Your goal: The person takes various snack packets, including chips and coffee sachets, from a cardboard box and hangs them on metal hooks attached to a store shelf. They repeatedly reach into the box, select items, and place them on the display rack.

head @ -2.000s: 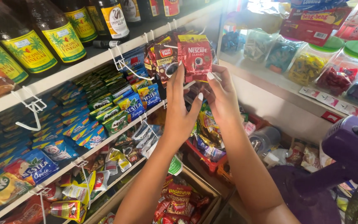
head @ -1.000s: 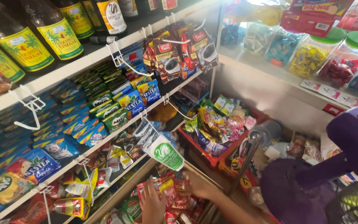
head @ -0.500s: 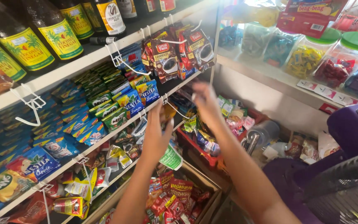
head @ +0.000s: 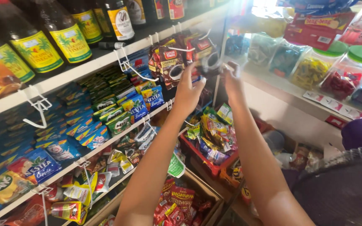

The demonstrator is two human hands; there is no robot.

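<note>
While raised to the top shelf edge, left hand (head: 188, 93) closed on a hanging strip of dark coffee sachets (head: 170, 62), fingers curled around its lower right corner. Right hand (head: 233, 81) just beside it, pinching the far end of the same strip near a white wire hook (head: 127, 67); grip blurred, so probably thumb and forefinger only. Sachets hanging off the shelf front, below the row of dark bottles (head: 59, 39) with yellow labels. Lower down, between the forearms, a red tray (head: 197, 157) of mixed candy packets. Left of the arms, rows of green and blue drink-mix sachets (head: 122, 111) clipped along shelf rails. Down at the bottom, a wooden box (head: 208, 188) with red snack packs. On the right shelf, clear jars (head: 348, 71) with green lids, well apart from both hands. Purple fan (head: 348, 175) at lower right.
</note>
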